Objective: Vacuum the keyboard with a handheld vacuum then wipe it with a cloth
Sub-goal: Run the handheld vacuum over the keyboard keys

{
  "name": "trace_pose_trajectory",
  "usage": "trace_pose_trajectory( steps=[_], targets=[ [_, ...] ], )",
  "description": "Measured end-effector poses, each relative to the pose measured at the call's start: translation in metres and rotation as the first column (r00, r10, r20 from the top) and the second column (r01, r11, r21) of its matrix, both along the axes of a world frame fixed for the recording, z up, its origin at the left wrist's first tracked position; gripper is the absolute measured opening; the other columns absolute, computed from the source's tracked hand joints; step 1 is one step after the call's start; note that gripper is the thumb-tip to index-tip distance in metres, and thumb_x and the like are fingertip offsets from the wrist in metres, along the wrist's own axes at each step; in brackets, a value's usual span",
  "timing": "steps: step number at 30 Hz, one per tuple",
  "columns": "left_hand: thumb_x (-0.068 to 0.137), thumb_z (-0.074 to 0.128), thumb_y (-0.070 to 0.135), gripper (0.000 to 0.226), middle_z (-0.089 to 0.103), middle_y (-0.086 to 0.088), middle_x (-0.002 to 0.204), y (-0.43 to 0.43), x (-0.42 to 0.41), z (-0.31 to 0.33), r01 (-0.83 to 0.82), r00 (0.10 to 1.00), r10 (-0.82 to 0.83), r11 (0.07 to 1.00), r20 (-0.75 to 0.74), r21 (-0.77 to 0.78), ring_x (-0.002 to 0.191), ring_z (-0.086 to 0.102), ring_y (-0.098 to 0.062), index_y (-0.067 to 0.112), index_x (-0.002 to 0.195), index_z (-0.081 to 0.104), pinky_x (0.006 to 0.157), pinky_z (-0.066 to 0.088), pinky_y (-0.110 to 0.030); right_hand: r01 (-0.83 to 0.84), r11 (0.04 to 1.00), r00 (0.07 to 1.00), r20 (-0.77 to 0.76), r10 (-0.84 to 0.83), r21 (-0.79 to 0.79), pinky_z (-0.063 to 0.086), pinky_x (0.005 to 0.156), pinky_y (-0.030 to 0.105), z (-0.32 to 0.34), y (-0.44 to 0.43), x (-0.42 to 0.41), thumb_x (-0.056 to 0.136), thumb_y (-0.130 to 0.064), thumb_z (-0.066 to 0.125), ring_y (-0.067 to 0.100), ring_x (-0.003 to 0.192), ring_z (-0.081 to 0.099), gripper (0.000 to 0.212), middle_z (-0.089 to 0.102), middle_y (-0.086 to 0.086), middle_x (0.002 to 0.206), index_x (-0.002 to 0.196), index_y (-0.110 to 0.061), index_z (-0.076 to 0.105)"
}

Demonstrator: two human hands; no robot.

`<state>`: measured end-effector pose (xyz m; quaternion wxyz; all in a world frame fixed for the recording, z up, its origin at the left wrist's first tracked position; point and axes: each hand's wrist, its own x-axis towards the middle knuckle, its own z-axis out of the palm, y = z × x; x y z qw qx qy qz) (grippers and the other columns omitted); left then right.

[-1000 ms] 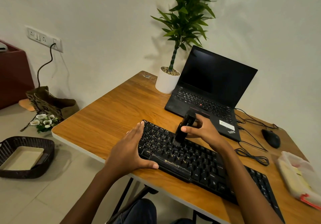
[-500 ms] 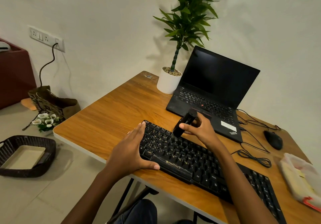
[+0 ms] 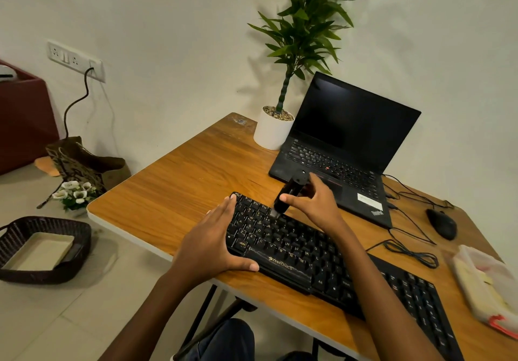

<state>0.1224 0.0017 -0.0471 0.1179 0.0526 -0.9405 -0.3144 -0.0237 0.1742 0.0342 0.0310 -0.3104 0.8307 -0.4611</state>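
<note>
- The right hand (image 3: pixel 315 205) is pinching the small black handheld vacuum (image 3: pixel 291 188) between thumb and fingers. The vacuum is tilted, with its nozzle down on the keys.
- What's just changed: a second ago the nozzle was on the middle rows of the black full-size keyboard (image 3: pixel 294 248). Now it's up at the top row, further from the person and closer to the left hand (image 3: pixel 213 245).
- So I'd say the sweep is working back across the letter block towards the end under the left hand, still early in the vacuuming step.
- The left hand hasn't budged compared with the earlier frames. It lies mostly flat with straight fingers along the keyboard's end and the thumb on the front edge, bracing it and not gripping anything.
- The keyboard itself sits in the same spot on the wooden surface (image 3: pixel 182 192), running from under the left hand out past the right forearm.
- The whole stretch beyond the right wrist, number pad included, probably still needs a pass.
- No wiping yet. There's a clear plastic packet (image 3: pixel 485 285) with something pale in it, well out past the right elbow, but I can't tell if that's the cloth.
- An open black laptop (image 3: pixel 350 142) sits just behind the right hand, so watch the knuckles on the back stroke.
</note>
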Motion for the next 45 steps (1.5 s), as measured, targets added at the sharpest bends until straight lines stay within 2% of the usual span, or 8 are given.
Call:
trace_pose_trajectory(
  steps=[8, 13, 17, 22, 26, 33, 38, 45],
  targets=[
    [0.029, 0.026, 0.104, 0.146, -0.003, 0.009, 0.157, 0.0, 0.0, 0.0, 0.004, 1.0, -0.004, 1.0, -0.002, -0.004, 0.145, 0.006, -0.012, 0.028, 0.146, -0.014, 0.114, 0.016, -0.029, -0.02, 1.0, 1.0, 0.012, 0.019, 0.015, 0.05, 0.087, 0.034, 0.003, -0.001, -0.003, 0.068, -0.033, 0.078, 0.012, 0.098, 0.06, 0.043, 0.064, -0.007, 0.101, 0.103, -0.021, 0.057],
    [0.028, 0.027, 0.104, 0.148, -0.001, 0.008, 0.158, 0.001, 0.0, 0.0, 0.0, 1.0, 0.0, 1.0, 0.007, 0.009, 0.145, 0.007, -0.013, 0.025, 0.148, -0.011, 0.115, 0.018, -0.032, -0.174, 0.985, 0.962, 0.217, 0.166, 0.018, 0.056, 0.075, 0.026, 0.006, -0.002, 0.007, 0.071, -0.02, 0.076, 0.009, 0.086, 0.067, 0.036, 0.068, -0.003, 0.092, 0.102, -0.019, 0.057],
    [0.027, 0.025, 0.104, 0.15, -0.003, 0.008, 0.158, -0.001, -0.001, -0.001, -0.003, 1.0, 0.003, 1.0, 0.025, -0.011, 0.145, 0.006, -0.012, 0.024, 0.148, -0.012, 0.115, 0.015, -0.03, -0.014, 0.999, 1.0, -0.006, 0.014, 0.035, 0.049, 0.076, 0.018, 0.005, -0.007, 0.003, 0.071, -0.03, 0.077, 0.011, 0.091, 0.061, 0.039, 0.065, -0.002, 0.098, 0.102, -0.019, 0.057],
    [0.027, 0.026, 0.104, 0.149, -0.002, 0.009, 0.158, 0.0, 0.0, -0.001, -0.009, 1.0, 0.01, 1.0, 0.025, -0.004, 0.145, 0.007, -0.012, 0.026, 0.148, -0.012, 0.115, 0.019, -0.033, -0.194, 0.981, 0.954, 0.234, 0.186, 0.012, 0.055, 0.071, 0.02, 0.006, -0.008, 0.015, 0.073, -0.016, 0.075, 0.009, 0.083, 0.067, 0.035, 0.066, -0.003, 0.089, 0.102, -0.016, 0.056],
    [0.026, 0.027, 0.104, 0.15, -0.003, 0.009, 0.158, -0.001, -0.001, -0.002, -0.02, 0.999, 0.02, 1.0, 0.038, -0.003, 0.145, 0.006, -0.014, 0.027, 0.148, -0.013, 0.116, 0.022, -0.037, -0.028, 0.997, 0.999, -0.031, 0.03, 0.072, 0.048, 0.078, 0.02, 0.007, -0.011, 0.006, 0.07, -0.032, 0.078, 0.007, 0.092, 0.06, 0.043, 0.063, -0.008, 0.098, 0.105, -0.021, 0.055],
    [0.028, 0.029, 0.104, 0.149, -0.002, 0.009, 0.158, -0.001, -0.001, -0.003, -0.019, 0.999, 0.019, 1.0, 0.031, -0.004, 0.145, 0.009, -0.015, 0.027, 0.149, -0.011, 0.115, 0.024, -0.038, -0.094, 0.991, 0.994, 0.058, 0.089, 0.096, 0.054, 0.081, 0.027, 0.008, -0.009, 0.006, 0.069, -0.033, 0.078, 0.013, 0.093, 0.062, 0.046, 0.065, -0.005, 0.099, 0.108, -0.023, 0.056],
    [0.029, 0.03, 0.103, 0.148, -0.002, 0.008, 0.158, 0.0, -0.001, -0.004, -0.014, 1.0, 0.015, 1.0, 0.025, -0.002, 0.145, 0.009, -0.015, 0.027, 0.148, -0.012, 0.115, 0.022, -0.035, -0.183, 0.976, 0.977, 0.131, 0.168, 0.117, 0.045, 0.069, 0.008, 0.011, -0.009, 0.016, 0.071, -0.024, 0.077, -0.005, 0.084, 0.062, 0.043, 0.064, -0.013, 0.094, 0.109, -0.021, 0.057],
    [0.03, 0.03, 0.103, 0.147, -0.002, 0.008, 0.158, -0.001, -0.002, -0.005, -0.012, 1.0, 0.012, 1.0, 0.023, -0.008, 0.145, 0.008, -0.015, 0.027, 0.148, -0.013, 0.115, 0.02, -0.035, -0.19, 0.974, 0.978, 0.113, 0.176, 0.127, 0.045, 0.068, 0.008, 0.015, -0.011, 0.018, 0.07, -0.027, 0.078, -0.006, 0.08, 0.061, 0.046, 0.064, -0.011, 0.093, 0.111, -0.019, 0.056]
  ],
)
